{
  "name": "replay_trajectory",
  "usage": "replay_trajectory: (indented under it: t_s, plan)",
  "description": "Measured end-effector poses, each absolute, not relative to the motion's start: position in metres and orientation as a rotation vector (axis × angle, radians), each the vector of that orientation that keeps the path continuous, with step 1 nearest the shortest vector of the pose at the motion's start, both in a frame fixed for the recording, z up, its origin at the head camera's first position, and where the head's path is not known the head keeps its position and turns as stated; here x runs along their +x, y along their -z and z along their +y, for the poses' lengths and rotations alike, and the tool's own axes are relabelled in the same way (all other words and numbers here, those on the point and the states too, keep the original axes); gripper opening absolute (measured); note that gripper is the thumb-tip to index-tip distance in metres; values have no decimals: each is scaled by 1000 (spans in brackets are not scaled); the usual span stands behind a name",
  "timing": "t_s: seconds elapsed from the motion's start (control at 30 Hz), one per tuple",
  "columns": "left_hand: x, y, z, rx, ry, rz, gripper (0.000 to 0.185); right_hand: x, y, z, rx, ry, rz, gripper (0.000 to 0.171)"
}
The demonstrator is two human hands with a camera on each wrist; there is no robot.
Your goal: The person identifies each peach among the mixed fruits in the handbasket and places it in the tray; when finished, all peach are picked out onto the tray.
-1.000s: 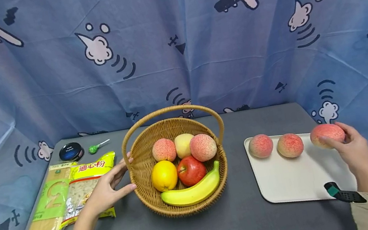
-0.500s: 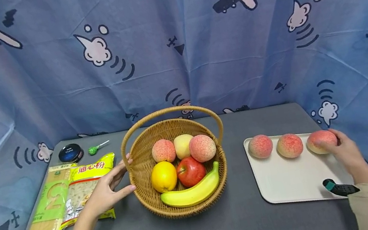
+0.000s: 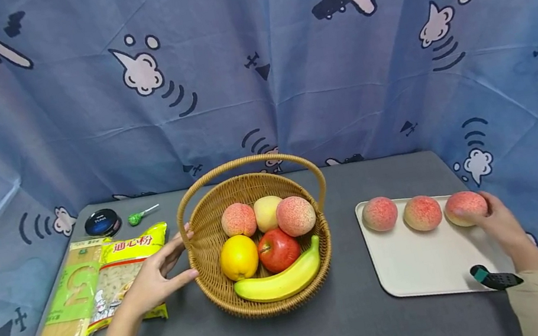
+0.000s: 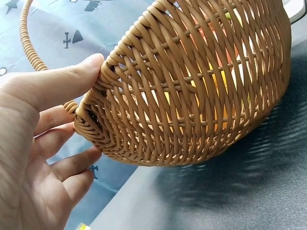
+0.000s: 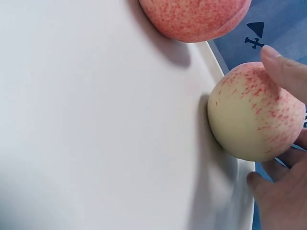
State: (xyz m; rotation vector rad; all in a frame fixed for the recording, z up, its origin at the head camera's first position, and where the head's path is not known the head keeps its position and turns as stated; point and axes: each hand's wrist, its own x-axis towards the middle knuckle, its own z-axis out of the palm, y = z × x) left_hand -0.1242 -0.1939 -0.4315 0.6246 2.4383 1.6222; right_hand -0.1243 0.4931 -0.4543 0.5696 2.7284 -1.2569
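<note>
Grey worktop (image 3: 360, 320), blue cartoon-aeroplane cloth hung behind and to both sides.

Right hand (image 3: 501, 226): grip curled round the rightmost peach (image 3: 465, 208), thumb over the top, fingers (image 5: 273, 177) under the far side. Peach rests on the white tray (image 3: 427, 266) at its right end, close to the rim, third in a row with two more peaches (image 3: 401, 213) just beside it.

Left hand (image 3: 154, 281): grip spread, thumb (image 4: 72, 79) on the rim of the wicker basket (image 4: 201, 96), straight fingers along its outer wall. Steadying, not clasping.

Handling, judged: peach looks light, firm, round and smooth, so it may roll on the flat tray. Best taken across its widest part, thumb opposite fingers, as now. If real fruit, it bruises under hard pressure; cannot tell whether real or imitation.

Appearance: cream-yellow underside, pink-red speckled blush over the top, matt skin.

Basket contents: two blushed peaches, one pale peach, an orange (image 3: 238, 257), a red apple (image 3: 279, 249), a banana (image 3: 280, 280). Left of basket: pasta packets (image 3: 82, 303), a dark round tin (image 3: 103, 222), a green lollipop (image 3: 137, 217).
</note>
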Motion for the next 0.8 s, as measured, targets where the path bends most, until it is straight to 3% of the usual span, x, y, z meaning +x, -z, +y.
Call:
replay_trajectory:
  t_s: [0.5, 0.8]
  plan:
    - [-125, 429, -194, 669, -1644, 2415, 69, -106, 414, 461, 369, 1280, 2984, 91]
    - [-125, 430, -194, 683, -1648, 2412, 70, -100, 378, 405, -181, 1320, 3106, 81]
